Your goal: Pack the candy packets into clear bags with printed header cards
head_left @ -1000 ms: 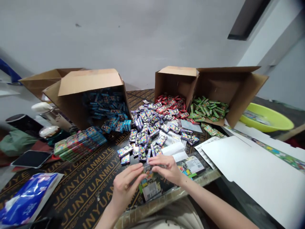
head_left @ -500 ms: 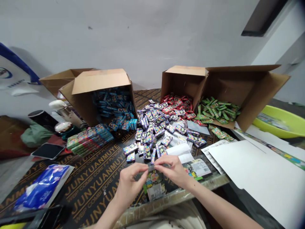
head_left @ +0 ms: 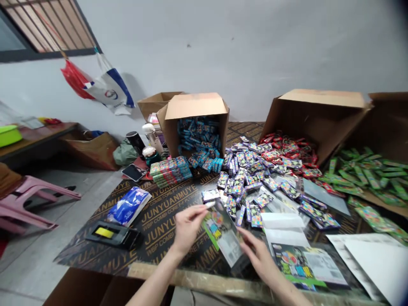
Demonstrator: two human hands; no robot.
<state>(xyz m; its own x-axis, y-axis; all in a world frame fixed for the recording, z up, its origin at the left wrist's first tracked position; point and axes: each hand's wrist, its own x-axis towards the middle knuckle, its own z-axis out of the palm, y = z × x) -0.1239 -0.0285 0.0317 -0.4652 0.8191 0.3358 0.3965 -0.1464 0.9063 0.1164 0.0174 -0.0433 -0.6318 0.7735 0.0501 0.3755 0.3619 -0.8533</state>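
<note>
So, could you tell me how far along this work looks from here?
Early, it seems. Done: a printed barcode card lies flat, and multicoloured packs sit stacked. In hand: the left hand pinches a clear-sleeved printed card, the right hand at its lower edge. Still loose: purple foil packets, red packets, green packets, and blue packets in a tipped carton.

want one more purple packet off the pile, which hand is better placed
Probably the left hand: its fingers sit near the edge of the pile of purple foil packets, while the right hand is lower, by the printed plastic sleeve.
</note>
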